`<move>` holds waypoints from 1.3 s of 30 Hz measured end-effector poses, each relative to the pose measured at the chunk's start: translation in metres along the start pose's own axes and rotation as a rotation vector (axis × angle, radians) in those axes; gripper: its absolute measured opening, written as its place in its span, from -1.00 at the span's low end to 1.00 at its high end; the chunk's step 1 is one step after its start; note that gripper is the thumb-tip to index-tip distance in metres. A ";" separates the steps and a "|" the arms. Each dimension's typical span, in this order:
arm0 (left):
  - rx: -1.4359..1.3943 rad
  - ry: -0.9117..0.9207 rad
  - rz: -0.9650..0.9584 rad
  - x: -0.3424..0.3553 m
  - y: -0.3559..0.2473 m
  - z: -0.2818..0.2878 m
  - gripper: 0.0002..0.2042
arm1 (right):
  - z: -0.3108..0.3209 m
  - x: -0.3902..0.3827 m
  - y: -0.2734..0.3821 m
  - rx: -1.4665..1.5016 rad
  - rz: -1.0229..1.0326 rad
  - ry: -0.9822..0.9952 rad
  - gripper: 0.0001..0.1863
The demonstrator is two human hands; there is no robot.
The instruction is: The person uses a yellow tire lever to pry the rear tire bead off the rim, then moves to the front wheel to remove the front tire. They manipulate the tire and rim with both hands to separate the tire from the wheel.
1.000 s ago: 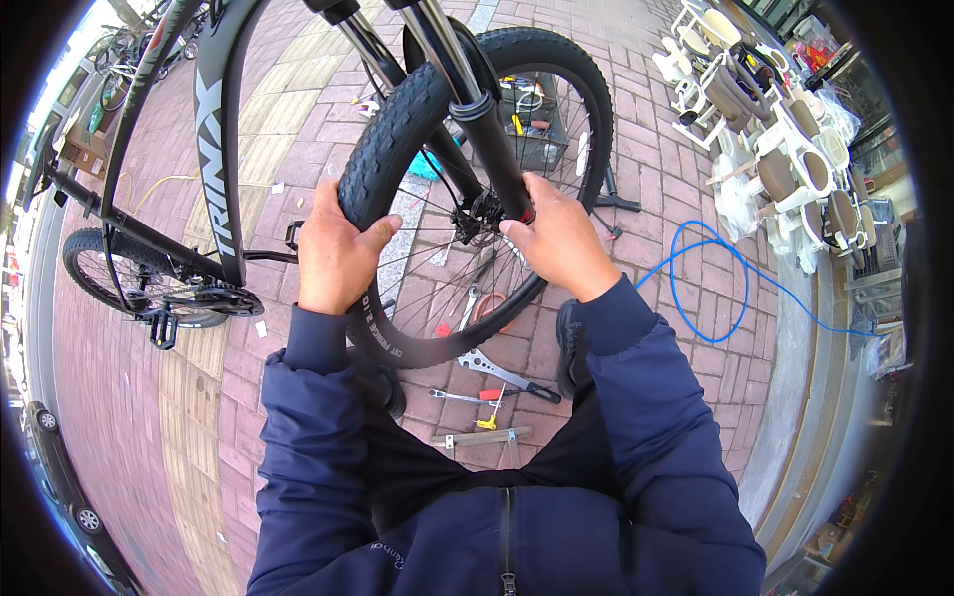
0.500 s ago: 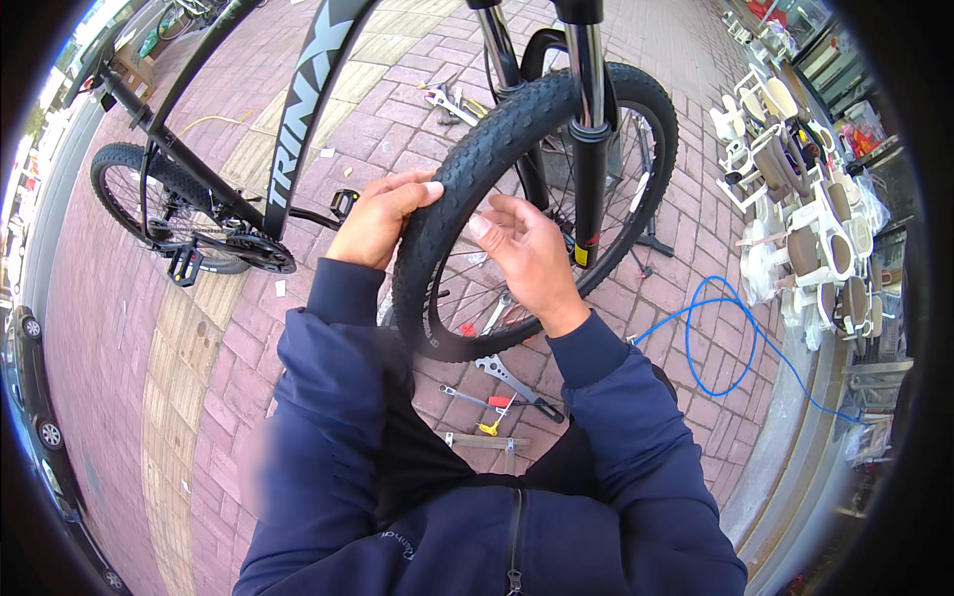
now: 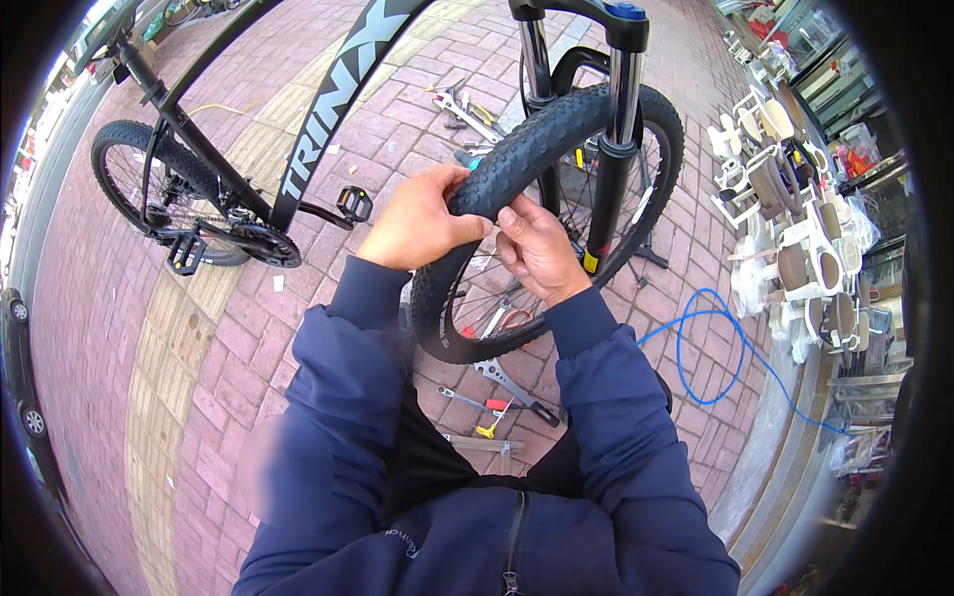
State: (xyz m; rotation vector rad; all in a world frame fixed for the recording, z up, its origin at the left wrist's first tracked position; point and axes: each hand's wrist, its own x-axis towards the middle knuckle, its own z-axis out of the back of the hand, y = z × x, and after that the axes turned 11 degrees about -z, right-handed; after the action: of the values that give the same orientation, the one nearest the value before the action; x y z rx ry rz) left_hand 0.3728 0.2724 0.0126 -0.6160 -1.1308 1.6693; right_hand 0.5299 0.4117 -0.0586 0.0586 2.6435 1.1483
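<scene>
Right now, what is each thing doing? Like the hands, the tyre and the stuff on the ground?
Left hand: closed on the front tyre's tread.
Right hand: fingers pressed on the tyre's side.
Front tyre: on its wheel, between the fork legs.
Fork: upright, straddling the wheel.
Rear wheel: resting on the bricks.
Pedal: sticking out, free.
Blue hose: looped on the ground.
Tools: lying loose on the bricks.

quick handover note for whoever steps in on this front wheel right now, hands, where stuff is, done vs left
Left hand: gripping the knobby front tyre at its near upper edge.
Right hand: fingers pinching the tyre sidewall just beside the left.
Wheel sits in the suspension fork of the black bike; its frame is off to the left.
Tools lie on the brick paving below the wheel; blue hose to the right.
Done: tyre is around the rim.
Left: whether the bead is fully seated cannot be told.
</scene>
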 end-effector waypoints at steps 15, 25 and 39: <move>0.260 -0.213 -0.113 0.001 -0.015 -0.025 -0.54 | -0.020 0.008 -0.011 -0.132 0.078 -0.241 -0.69; -0.699 -0.072 0.238 -0.005 0.038 0.004 -0.59 | -0.048 -0.002 -0.008 -0.210 0.210 -0.344 -0.57; -1.186 -0.032 0.416 -0.003 0.074 -0.020 -0.69 | -0.066 0.018 -0.007 -0.443 0.176 -0.742 -0.58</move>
State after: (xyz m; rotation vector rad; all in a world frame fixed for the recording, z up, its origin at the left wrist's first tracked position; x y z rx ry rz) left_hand 0.3576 0.2714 -0.0624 -1.6383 -2.0979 1.1642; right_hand 0.4969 0.3626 -0.0244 0.5273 1.7334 1.3969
